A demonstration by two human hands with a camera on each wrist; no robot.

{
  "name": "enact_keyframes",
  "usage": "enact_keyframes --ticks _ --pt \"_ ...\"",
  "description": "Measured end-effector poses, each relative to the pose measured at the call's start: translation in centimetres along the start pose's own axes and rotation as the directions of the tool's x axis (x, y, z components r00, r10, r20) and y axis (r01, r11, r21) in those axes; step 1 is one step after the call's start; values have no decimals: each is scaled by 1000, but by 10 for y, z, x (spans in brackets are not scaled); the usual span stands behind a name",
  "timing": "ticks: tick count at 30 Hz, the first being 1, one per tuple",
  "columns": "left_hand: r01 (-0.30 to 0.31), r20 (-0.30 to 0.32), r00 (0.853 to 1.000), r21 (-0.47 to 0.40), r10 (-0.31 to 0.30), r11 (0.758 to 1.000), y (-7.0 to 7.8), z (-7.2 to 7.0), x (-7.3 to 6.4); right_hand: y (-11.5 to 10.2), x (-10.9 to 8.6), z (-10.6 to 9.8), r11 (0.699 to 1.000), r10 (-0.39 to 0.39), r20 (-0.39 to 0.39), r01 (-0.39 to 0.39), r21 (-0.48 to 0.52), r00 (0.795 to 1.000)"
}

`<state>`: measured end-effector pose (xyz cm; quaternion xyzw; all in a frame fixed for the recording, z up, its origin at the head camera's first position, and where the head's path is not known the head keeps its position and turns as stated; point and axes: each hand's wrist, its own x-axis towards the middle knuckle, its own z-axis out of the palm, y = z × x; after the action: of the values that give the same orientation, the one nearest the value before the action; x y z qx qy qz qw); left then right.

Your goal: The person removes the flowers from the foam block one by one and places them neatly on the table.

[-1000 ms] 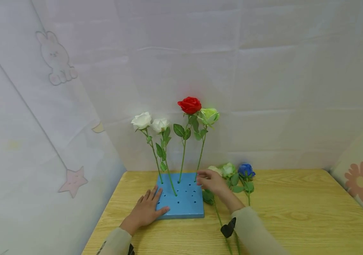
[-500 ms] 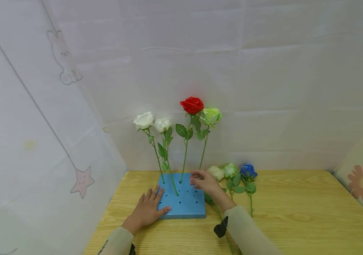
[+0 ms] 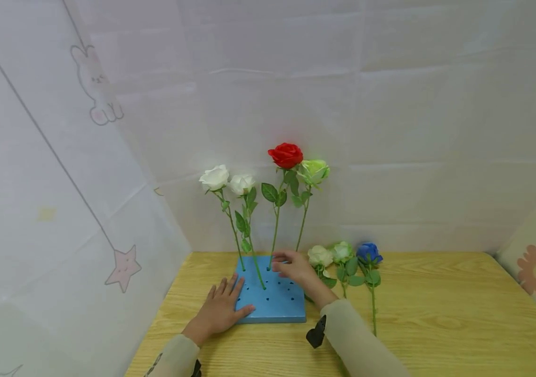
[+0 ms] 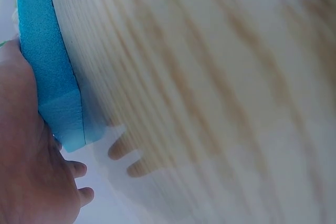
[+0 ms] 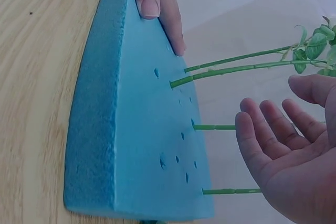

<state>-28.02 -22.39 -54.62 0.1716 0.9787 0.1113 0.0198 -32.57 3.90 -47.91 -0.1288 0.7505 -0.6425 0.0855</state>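
Note:
A blue foam block (image 3: pixel 279 310) with several holes lies on the table. Standing in it are two white roses (image 3: pixel 214 178), a red rose (image 3: pixel 286 155) and a light green rose (image 3: pixel 314 172). My left hand (image 3: pixel 221 309) rests spread on the block's left side; the thumb (image 5: pixel 150 8) lies on its top in the right wrist view. Over the back right part, my right hand (image 3: pixel 298 269) is beside the red rose's stem, fingers loosely bent, holding nothing. In the right wrist view, that hand (image 5: pixel 294 156) hides parts of two stems (image 5: pixel 215 127).
Right of the block lie a cream rose (image 3: pixel 320 255), a pale green rose (image 3: pixel 342 251) and a blue rose (image 3: pixel 369 252), their stems towards me and partly under the right forearm. A white printed cloth (image 3: pixel 414 131) hangs behind the wooden table (image 3: pixel 437 309).
My right hand has moved left, from the light green rose's stem to near the red rose's stem. The left hand stays on the block. The head view has shifted slightly.

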Motion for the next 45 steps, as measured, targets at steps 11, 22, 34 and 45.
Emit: enact_keyframes --ticks 11,22,34,45 --pt "-14 -8 1000 7 14 1000 -5 6 3 1 10 12 999 37 18 -37 8 999" --pt "-18 -11 1000 2 18 1000 -6 6 2 11 21 23 1000 5 49 -6 8 999" --pt "-22 -3 1000 1 22 1000 -7 6 5 16 27 31 999 -19 79 22 -37 997" --pt "-24 8 1000 -13 24 1000 -4 2 2 20 30 41 995 2 74 5 -99 997"
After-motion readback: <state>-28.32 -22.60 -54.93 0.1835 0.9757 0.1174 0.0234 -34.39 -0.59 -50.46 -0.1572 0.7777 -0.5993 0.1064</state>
